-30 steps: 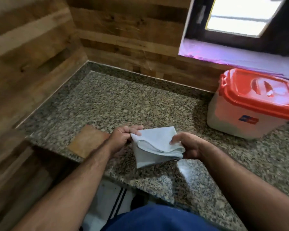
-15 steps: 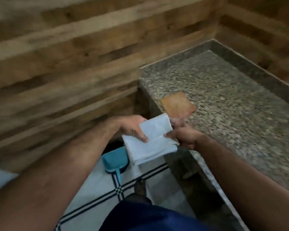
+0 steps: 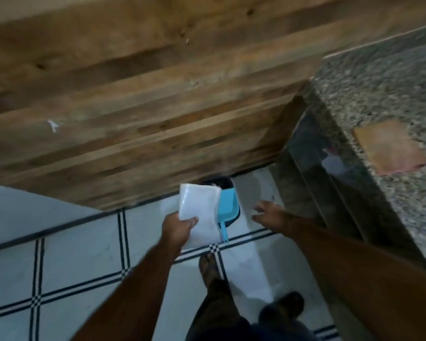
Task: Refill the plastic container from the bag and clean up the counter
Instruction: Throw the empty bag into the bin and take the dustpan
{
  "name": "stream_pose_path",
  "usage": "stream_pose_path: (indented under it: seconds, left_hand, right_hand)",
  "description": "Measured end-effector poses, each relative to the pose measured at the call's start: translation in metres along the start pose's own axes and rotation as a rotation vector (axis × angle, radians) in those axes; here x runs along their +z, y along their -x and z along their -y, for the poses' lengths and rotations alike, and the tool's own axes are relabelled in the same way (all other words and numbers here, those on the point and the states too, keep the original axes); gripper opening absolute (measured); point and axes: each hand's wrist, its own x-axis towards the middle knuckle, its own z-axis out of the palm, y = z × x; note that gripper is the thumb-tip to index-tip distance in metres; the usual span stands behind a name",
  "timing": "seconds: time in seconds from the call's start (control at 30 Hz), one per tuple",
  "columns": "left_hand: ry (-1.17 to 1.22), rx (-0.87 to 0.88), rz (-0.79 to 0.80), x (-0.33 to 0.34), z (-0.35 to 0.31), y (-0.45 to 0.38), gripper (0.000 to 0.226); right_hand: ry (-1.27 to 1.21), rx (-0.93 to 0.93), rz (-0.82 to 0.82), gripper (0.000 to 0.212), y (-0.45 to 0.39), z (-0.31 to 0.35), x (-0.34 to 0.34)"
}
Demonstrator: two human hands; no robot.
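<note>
Head view, left hand [image 3: 176, 228] pinching folded white bag [image 3: 199, 210] above blue dustpan [image 3: 228, 207], right hand [image 3: 268, 214] spread, holding nothing, right of dustpan

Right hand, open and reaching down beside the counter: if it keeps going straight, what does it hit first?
Probably the blue dustpan on the floor by the wall. The right hand points toward it with nothing visible between, though depth is unclear; it might meet the floor tile first.

Speckled polished granite counter [image 3: 379, 94], wood-plank wall [image 3: 133, 94], glossy floor tiles [image 3: 71, 262].
</note>
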Motion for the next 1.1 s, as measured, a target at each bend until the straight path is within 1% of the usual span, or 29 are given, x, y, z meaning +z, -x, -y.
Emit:
stream_pose_path:
  seconds: [0.03, 0.1, 0.17, 0.23, 0.27, 0.33, 0.37, 0.4, 0.43, 0.47, 0.5, 0.57, 0.6, 0.67, 0.77, 0.83, 0.9, 0.93, 0.97, 1.03, 1.1]
  left_hand:
    - [0.059, -0.04, -0.028, -0.005, 0.013, -0.016, 0.037]
    - [0.135, -0.098, -0.091, -0.011, 0.033, -0.047, 0.039]
    - [0.126, -0.125, -0.148, -0.013, 0.053, -0.08, 0.044]
    - [0.087, -0.123, -0.16, -0.006, 0.072, -0.109, 0.055]
    - [0.073, -0.125, -0.155, 0.0, 0.081, -0.124, 0.055]
    - [0.014, -0.133, -0.148, 0.014, 0.097, -0.153, 0.043]
    - [-0.038, -0.128, -0.143, 0.022, 0.107, -0.168, 0.037]
    - [-0.099, -0.113, -0.132, 0.03, 0.116, -0.183, 0.034]
    - [-0.162, -0.097, -0.117, 0.038, 0.125, -0.196, 0.033]
    - [-0.227, -0.079, -0.102, 0.045, 0.136, -0.208, 0.032]
    - [-0.291, -0.057, -0.087, 0.053, 0.148, -0.219, 0.03]
    - [-0.389, -0.029, -0.079, 0.068, 0.17, -0.236, 0.025]
    - [-0.416, -0.025, -0.088, 0.074, 0.18, -0.242, 0.024]
    - [-0.42, -0.038, -0.106, 0.084, 0.197, -0.248, 0.023]
    - [-0.369, -0.081, -0.138, 0.092, 0.211, -0.252, 0.027]
    - [-0.365, -0.09, -0.164, 0.092, 0.209, -0.251, 0.028]
    - [-0.412, -0.069, -0.183, 0.091, 0.199, -0.25, 0.03]
    - [-0.448, -0.052, -0.177, 0.091, 0.191, -0.248, 0.029]
    - [-0.492, -0.03, -0.154, 0.091, 0.181, -0.247, 0.029]
    - [-0.593, 0.052, -0.075, 0.093, 0.158, -0.246, 0.028]
    - [-0.689, 0.165, -0.005, 0.103, 0.135, -0.252, 0.025]
  right_hand:
    - [0.005, 0.053, 0.016, 0.051, -0.017, -0.002, 0.018]
    - [-0.009, 0.126, 0.033, 0.047, -0.05, -0.002, 0.052]
    - [-0.082, 0.191, 0.017, 0.041, -0.087, -0.004, 0.083]
    - [-0.107, 0.224, 0.032, 0.041, -0.128, -0.014, 0.113]
    - [-0.094, 0.243, 0.039, 0.042, -0.15, -0.02, 0.127]
    - [-0.175, 0.294, 0.056, 0.039, -0.191, -0.033, 0.156]
    - [-0.273, 0.349, 0.071, 0.03, -0.206, -0.038, 0.17]
    - [-0.241, 0.377, 0.074, 0.019, -0.224, -0.046, 0.184]
    - [-0.212, 0.348, 0.059, 0.012, -0.241, -0.054, 0.199]
    - [-0.184, 0.356, 0.072, 0.014, -0.261, -0.066, 0.216]
    - [-0.182, 0.371, 0.115, 0.023, -0.281, -0.075, 0.231]
    - [-0.198, 0.4, 0.141, 0.045, -0.312, -0.097, 0.26]
    - [-0.222, 0.433, 0.143, 0.05, -0.323, -0.103, 0.272]
    - [-0.251, 0.459, 0.158, 0.043, -0.339, -0.112, 0.293]
    - [-0.358, 0.428, 0.132, 0.039, -0.35, -0.109, 0.302]
    - [-0.475, 0.426, 0.098, 0.027, -0.348, -0.105, 0.297]
    - [-0.575, 0.457, 0.036, 0.015, -0.34, -0.099, 0.285]
    - [-0.555, 0.453, -0.019, 0.01, -0.333, -0.094, 0.274]
    - [-0.517, 0.444, -0.088, 0.011, -0.326, -0.091, 0.261]
    - [-0.428, 0.459, -0.231, 0.023, -0.318, -0.096, 0.23]
    - [-0.341, 0.488, -0.329, 0.025, -0.309, -0.11, 0.201]
